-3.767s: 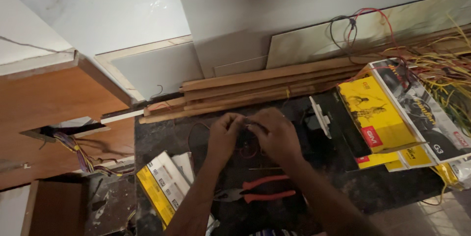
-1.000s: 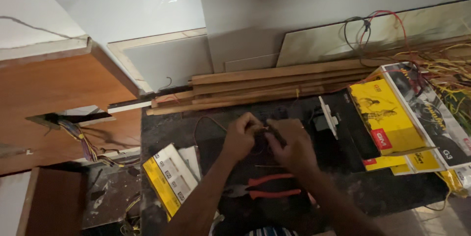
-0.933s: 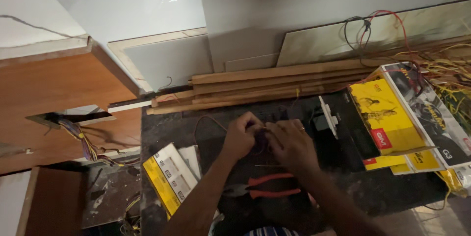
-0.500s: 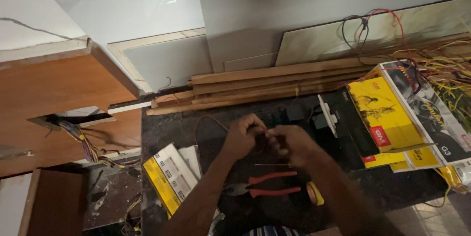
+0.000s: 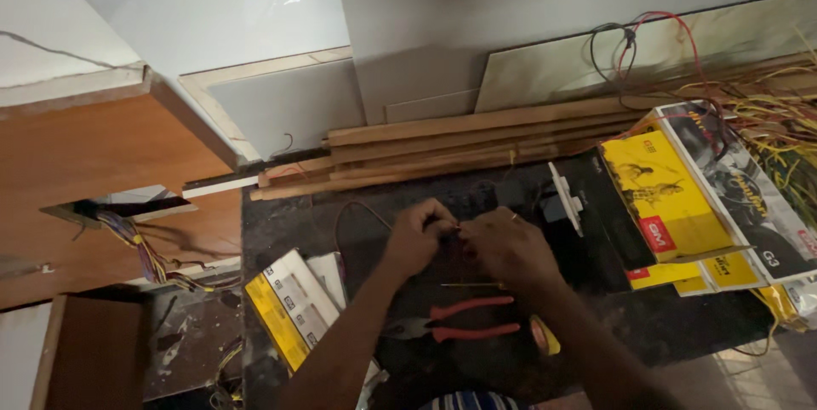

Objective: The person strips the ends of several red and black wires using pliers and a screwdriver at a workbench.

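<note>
Wire (image 5: 357,210): we see a thin reddish strand, looping toward the countertop's (image 5: 289,223) back edge.
Hands: our left hand (image 5: 417,235) and right hand (image 5: 506,248) pinch its end mid-countertop.
Nearby: red-handled pliers (image 5: 455,325) lie just before us; wooden battens (image 5: 459,142) line the rear.

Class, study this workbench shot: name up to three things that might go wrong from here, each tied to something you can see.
1. The left hand and right hand pinch a thin wire in dim light; a bare strand may prick a finger.
2. The pliers lie just under the forearms, so an elbow might knock them off the black worktop.
3. The tangle of loose wires beside the boxes could snag a sleeve or arm.
</note>
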